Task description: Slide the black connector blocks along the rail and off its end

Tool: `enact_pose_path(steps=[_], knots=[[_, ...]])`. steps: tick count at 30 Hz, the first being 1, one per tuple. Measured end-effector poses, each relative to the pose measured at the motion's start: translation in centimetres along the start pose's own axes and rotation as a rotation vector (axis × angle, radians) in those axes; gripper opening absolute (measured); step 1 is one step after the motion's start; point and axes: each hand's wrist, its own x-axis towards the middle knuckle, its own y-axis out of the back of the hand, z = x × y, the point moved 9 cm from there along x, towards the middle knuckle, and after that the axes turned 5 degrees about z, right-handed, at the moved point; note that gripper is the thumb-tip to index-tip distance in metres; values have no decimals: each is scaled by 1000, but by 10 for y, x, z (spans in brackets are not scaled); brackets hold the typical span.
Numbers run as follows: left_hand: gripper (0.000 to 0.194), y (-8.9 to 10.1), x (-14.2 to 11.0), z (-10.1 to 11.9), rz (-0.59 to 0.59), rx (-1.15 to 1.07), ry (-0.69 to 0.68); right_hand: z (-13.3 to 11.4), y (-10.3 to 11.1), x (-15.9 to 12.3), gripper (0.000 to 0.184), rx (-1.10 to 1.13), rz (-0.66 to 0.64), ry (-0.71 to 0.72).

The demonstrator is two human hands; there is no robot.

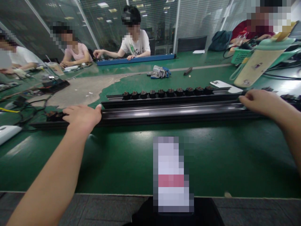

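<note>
A long black rail (164, 111) with a shiny, hollow channel lies across the table in front of me. Over its left part rests my left hand (82, 116), fingers stretched out to the left and thumb apart. Those fingertips touch or hover by dark round socket-like parts (55, 116) sitting in the channel. At the rail's right side is my right hand (261, 102), with its fingers curled together; what they hold is hidden. Just behind lies a second black rail (141, 102), bearing a row of several round black parts (161, 93) with brownish tops.
A phone (172, 175), blurred out, lies at the front edge of the green table (113, 163). Grey-blue gloves (160, 72), a white phone (221, 84), a tilted tumbler (261, 62) and a green basket (241, 56) lie beyond. Cables (39, 102) run left. Several people sit opposite, one at a blue rail (136, 59).
</note>
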Motion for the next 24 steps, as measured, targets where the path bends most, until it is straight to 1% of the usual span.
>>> enact_pose_path(steps=[2,5,10,14,20,24], knots=[[83,2,-2,1,-12,8,6,0,0,0,31,1,6,2],[81,4,-4,2,-24,12,8,-1,0,0,32,-4,-6,2],[89,0,-2,1,-28,7,14,-1,1,-1,31,2,-7,-3],[96,-3,-2,3,-23,24,-38,-1,0,0,32,0,4,8],[83,5,-10,4,-19,67,-85,1,-3,2,35,-6,2,9],[86,9,-18,9,-41,88,-106,0,-3,1,36,-10,8,12]])
